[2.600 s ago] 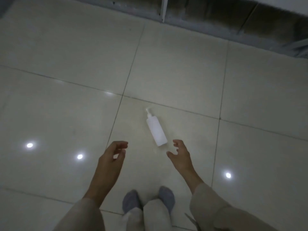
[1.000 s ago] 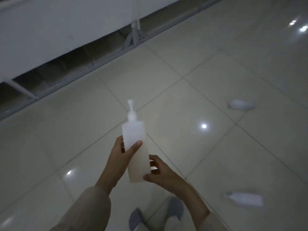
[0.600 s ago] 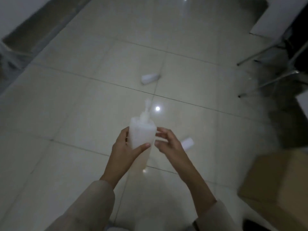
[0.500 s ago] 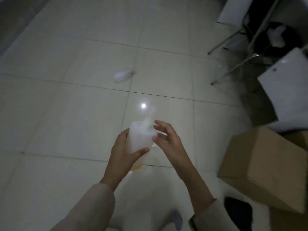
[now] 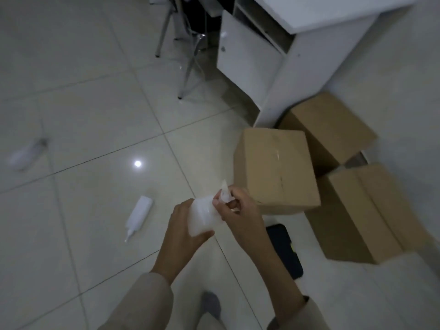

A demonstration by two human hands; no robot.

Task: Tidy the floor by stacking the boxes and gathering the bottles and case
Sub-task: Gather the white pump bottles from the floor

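Pale glossy floor tiles (image 5: 90, 120) fill a dim room, with a white cabinet (image 5: 273, 67) at the far right. Both hands meet at the centre around a white pump bottle (image 5: 202, 216): the left hand (image 5: 183, 232) wraps its body, and the right hand (image 5: 240, 210) pinches its pump top. Another white bottle (image 5: 139, 214) lies on the floor to the left, a blurred one (image 5: 23, 156) farther left. Three cardboard boxes (image 5: 276, 170) sit at right, a black case (image 5: 284, 248) near them.
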